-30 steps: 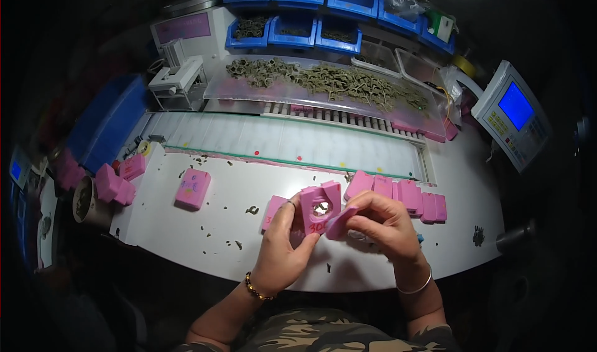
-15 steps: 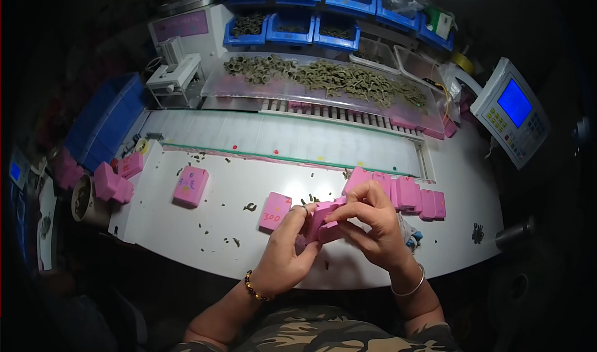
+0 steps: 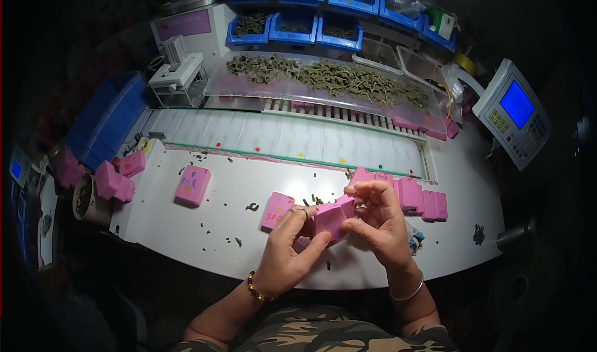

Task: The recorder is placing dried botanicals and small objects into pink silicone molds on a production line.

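Observation:
My left hand (image 3: 287, 249) and my right hand (image 3: 379, 221) hold one pink mould block (image 3: 331, 218) together, just above the near part of the white table (image 3: 199, 227). The block now looks closed, its two halves pressed together. My right fingers pinch its upper right corner, and my left fingers cup it from below and the left. Another pink block (image 3: 277, 210) with red marks lies flat on the table just left of my hands. A row of several pink blocks (image 3: 415, 196) stands behind my right hand.
A pink block (image 3: 192, 185) lies farther left, with more pink blocks (image 3: 115, 181) at the left table edge beside a tin can (image 3: 84, 199). Beyond runs a white conveyor (image 3: 280, 137), then a clear tray of olive parts (image 3: 329, 78), blue bins (image 3: 298, 25), and a control panel (image 3: 513, 112) at right.
The block was held open, showing its round hollow. The two halves were then folded together, and both hands now hold it closed, slightly lower and nearer the table.

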{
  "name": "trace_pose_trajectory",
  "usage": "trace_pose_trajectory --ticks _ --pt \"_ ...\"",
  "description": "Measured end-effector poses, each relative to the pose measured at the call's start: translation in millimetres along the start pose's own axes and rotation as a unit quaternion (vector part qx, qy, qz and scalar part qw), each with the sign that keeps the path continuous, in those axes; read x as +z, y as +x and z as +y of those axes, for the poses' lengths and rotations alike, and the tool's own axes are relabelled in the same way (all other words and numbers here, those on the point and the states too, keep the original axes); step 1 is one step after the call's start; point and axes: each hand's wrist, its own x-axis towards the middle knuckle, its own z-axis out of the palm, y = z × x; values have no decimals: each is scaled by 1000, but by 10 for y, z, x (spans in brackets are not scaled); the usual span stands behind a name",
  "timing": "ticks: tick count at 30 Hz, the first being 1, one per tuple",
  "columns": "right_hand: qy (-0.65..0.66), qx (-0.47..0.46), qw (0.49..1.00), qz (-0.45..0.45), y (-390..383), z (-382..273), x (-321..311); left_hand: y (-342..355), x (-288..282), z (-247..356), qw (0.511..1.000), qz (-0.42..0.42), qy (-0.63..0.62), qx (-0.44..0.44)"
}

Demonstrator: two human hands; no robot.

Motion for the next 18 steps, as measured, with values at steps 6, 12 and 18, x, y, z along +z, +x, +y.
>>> trace_pose_trajectory --ticks 6,12,18 --pt "52 148 976 -150 -35 -124 -204 -42 -17 39 999 -31 -21 7" --pt "21 119 987 -108 -122 -96 -141 8 -62 37 996 -72 32 49" --pt "-231 -37 972 -19 -162 17 61 8 77 108 974 39 188 118"
